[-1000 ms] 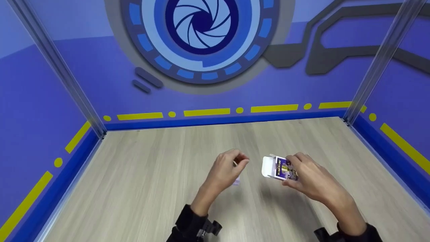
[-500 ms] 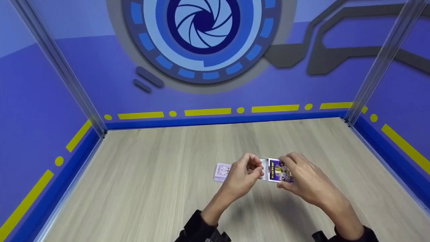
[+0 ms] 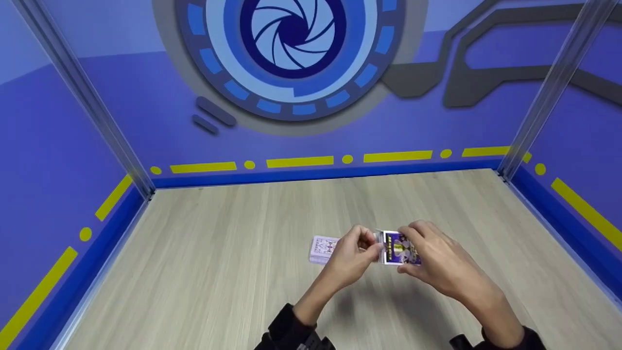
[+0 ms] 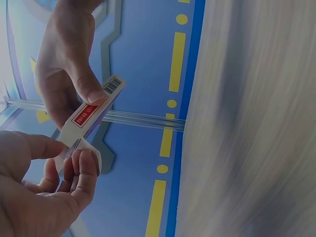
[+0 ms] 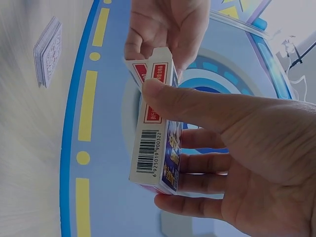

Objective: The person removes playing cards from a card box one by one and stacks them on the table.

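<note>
Above the table, my right hand (image 3: 444, 260) grips a small card box (image 3: 401, 248), purple-printed with white edges, thumb on one side and fingers on the other. A barcode and a red label show on its narrow side in the right wrist view. My left hand (image 3: 352, 253) is at the box's open end, its thumb by the corner and its curled fingers around the white end flap (image 4: 94, 153). Left of that hand, a stack of playing cards (image 3: 320, 249) with pale purple patterned backs lies on the table, partly hidden by the hand.
The wood-grain table (image 3: 218, 253) is enclosed by blue printed panels (image 3: 233, 141) at the back and sides. Clear corner posts (image 3: 539, 92) stand at the back corners. Both wrists wear black camera bands (image 3: 289, 328).
My left hand has moved right, away from the card stack, to the box's flap, uncovering the stack. My right hand has brought the box slightly left. The flap stood out freely before.
</note>
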A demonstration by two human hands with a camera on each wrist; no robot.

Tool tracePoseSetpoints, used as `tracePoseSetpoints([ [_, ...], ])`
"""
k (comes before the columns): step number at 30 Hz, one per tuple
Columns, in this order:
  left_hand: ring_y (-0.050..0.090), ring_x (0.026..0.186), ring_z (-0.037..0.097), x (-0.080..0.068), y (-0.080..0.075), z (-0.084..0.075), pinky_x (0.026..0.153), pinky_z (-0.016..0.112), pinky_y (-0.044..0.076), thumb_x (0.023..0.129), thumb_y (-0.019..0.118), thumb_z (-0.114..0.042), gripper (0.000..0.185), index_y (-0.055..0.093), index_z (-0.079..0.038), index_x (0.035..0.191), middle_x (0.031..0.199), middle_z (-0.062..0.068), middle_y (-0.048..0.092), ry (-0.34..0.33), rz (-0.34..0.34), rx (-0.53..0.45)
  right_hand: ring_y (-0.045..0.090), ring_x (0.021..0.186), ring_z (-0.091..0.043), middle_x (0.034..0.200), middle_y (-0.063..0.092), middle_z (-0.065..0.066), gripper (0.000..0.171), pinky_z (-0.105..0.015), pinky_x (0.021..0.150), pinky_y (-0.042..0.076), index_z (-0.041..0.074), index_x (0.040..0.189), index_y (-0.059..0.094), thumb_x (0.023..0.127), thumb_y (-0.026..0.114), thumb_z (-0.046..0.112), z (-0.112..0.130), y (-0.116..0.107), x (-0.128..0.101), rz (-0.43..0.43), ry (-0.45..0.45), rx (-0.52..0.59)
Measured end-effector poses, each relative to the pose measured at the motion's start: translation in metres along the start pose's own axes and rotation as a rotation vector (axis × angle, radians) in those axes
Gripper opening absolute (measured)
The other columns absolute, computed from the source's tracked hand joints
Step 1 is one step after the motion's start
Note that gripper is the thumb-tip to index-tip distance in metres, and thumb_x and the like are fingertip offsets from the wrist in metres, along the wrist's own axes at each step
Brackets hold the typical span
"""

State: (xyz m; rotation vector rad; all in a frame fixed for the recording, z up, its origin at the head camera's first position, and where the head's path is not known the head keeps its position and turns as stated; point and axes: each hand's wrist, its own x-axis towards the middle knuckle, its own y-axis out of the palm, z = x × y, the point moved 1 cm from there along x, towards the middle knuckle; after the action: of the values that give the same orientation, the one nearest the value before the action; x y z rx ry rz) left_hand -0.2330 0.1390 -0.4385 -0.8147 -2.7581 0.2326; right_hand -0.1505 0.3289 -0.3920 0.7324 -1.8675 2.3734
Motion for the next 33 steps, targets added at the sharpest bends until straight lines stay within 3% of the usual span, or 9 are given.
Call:
tracePoseSetpoints([
  [14,0.056,0.077,0.007,0.001,0.000,0.004,0.064,0.019,0.049,0.093,0.075,-0.006,0.021,0.055,-0.007,0.095,0.087,-0.002,0.058,-0.009,-0.021,-0.002,0.059,0.100,-0.022,0.116,0.061,-0.009,0.068,-0.043,0.083,0.055,0.003,0.125,0.064,0.071,0.097,0.025,0.005,0.002,0.002,0.013,-0.014,-0.037],
  [20,0.059,0.080,0.007,0.002,-0.002,0.002,0.066,0.019,0.049,0.093,0.072,0.000,0.019,0.055,-0.007,0.099,0.089,-0.002,0.063,-0.032,-0.016,-0.011,0.059,0.102,-0.024,0.115,0.061,-0.010,0.069,-0.046,0.084,0.055,0.002,0.125,0.064,0.070,0.097,0.025,0.003,0.003,0.002,0.015,-0.011,-0.054],
  [23,0.060,0.082,0.007,0.003,-0.005,0.000,0.069,0.020,0.049,0.092,0.070,0.003,0.020,0.058,-0.005,0.106,0.092,0.001,0.067,-0.010,-0.036,-0.001,0.059,0.102,-0.025,0.115,0.062,-0.011,0.068,-0.046,0.084,0.054,0.001,0.125,0.064,0.071,0.097,0.025,0.000,0.003,0.002,0.010,-0.003,-0.050],
  [28,0.056,0.081,0.005,0.001,-0.011,-0.008,0.068,0.021,0.048,0.093,0.065,0.006,0.033,0.061,-0.005,0.124,0.106,0.004,0.069,0.089,-0.056,0.112,0.060,0.104,-0.026,0.116,0.061,-0.013,0.066,-0.046,0.084,0.054,-0.001,0.126,0.063,0.073,0.096,0.023,-0.004,0.003,0.001,0.001,0.007,-0.028],
  [33,0.053,0.086,0.007,-0.003,-0.015,-0.014,0.068,0.019,0.045,0.089,0.059,0.008,0.045,0.068,-0.009,0.130,0.123,0.003,0.057,0.206,-0.071,0.338,0.060,0.105,-0.028,0.117,0.061,-0.014,0.067,-0.047,0.085,0.054,-0.002,0.127,0.063,0.074,0.095,0.023,-0.007,0.005,0.002,0.004,0.018,-0.021],
])
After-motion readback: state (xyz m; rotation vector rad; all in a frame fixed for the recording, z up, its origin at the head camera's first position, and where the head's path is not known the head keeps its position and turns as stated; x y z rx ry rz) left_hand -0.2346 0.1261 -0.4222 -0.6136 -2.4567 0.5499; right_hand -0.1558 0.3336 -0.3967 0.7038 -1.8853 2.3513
